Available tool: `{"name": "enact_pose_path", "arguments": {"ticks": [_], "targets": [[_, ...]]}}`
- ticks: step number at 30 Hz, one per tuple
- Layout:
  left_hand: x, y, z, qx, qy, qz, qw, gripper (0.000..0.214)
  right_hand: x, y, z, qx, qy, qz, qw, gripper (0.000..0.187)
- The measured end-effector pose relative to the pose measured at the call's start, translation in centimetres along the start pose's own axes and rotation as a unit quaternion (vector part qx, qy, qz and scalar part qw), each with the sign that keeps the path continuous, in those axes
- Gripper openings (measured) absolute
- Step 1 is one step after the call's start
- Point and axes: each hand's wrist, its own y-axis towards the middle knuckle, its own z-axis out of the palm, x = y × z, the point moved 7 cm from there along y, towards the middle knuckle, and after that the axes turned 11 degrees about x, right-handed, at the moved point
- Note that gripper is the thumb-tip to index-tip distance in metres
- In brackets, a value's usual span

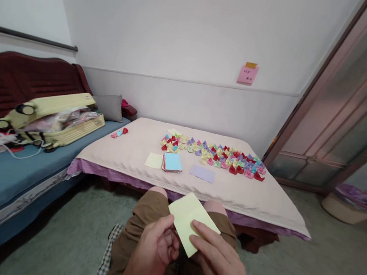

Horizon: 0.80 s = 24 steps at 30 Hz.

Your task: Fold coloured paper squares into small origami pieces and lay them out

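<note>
A pale yellow sheet of paper (187,211) is held above my lap, turned at an angle, with a crease line across it. At its left edge is my left hand (155,252), thumb against the paper and fingers curled in. My right hand (220,263) grips the right side, its fingers lying over the front face; its thumb is hidden. On the low table ahead lie a stack of coloured paper squares (173,162) with blue on top, a yellow sheet (154,160) beside it, and a lilac sheet (202,173) to the right.
Several small folded paper pieces (216,154) cover the back of the cloth-covered table (132,148). A few more folded pieces (120,133) sit at its left. An open yellow suitcase (56,118) rests on the blue bench (33,169). At right stands a bin (347,207).
</note>
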Motion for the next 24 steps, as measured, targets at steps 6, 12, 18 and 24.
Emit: {"name": "enact_pose_path", "arguments": {"ticks": [6, 12, 18, 24], "targets": [[-0.6, -0.5, -0.2, -0.024, 0.068, 0.043, 0.996, 0.026, -0.3, 0.5, -0.6, 0.020, 0.025, 0.041, 0.999, 0.030], [-1.4, -0.9, -0.1, -0.070, 0.133, 0.061, 0.987, 0.027, -0.9, 1.5, -0.6, 0.010, 0.083, 0.112, 0.990, 0.016], [-1.1, -0.8, -0.2, -0.061, 0.125, 0.050, 0.989, 0.027, -2.5, 1.4, -0.2, -0.059, 0.141, 0.240, 0.959, 0.013], [-0.9, -0.7, -0.5, -0.079, 0.169, 0.049, 0.981, 0.028, -3.2, 1.6, 0.0, -0.104, 0.167, 0.298, 0.934, 0.024]]}}
